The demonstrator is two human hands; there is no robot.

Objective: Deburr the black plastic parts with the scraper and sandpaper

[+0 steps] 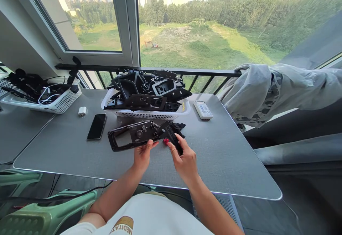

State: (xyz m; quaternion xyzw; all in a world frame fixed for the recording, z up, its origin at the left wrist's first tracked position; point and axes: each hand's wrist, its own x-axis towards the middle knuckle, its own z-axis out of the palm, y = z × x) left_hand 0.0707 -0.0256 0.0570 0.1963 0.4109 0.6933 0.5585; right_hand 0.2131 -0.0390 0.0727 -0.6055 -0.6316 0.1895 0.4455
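A long black plastic trim panel (133, 135) with a wide rectangular opening at its left end is tilted above the table. My left hand (143, 156) grips its lower edge between thumb and fingers. My right hand (184, 156) is closed around a black tool that looks like a caliper (171, 136), with fine marks along its bar. The tool's upper end, with its jaws, is at the panel's right end; whether they touch is unclear. Behind the tool shows a ragged black piece (179, 128). A small red item (166, 141) appears beside my right thumb, partly hidden.
A white basket (149, 114) heaped with black plastic parts stands at the table's back. Left of it lie a phone (96, 126) and a white charger (82, 111); a white box-like device (203, 110) lies right. Another basket (64, 101) holds cables. Green stools (64, 206) stand below left.
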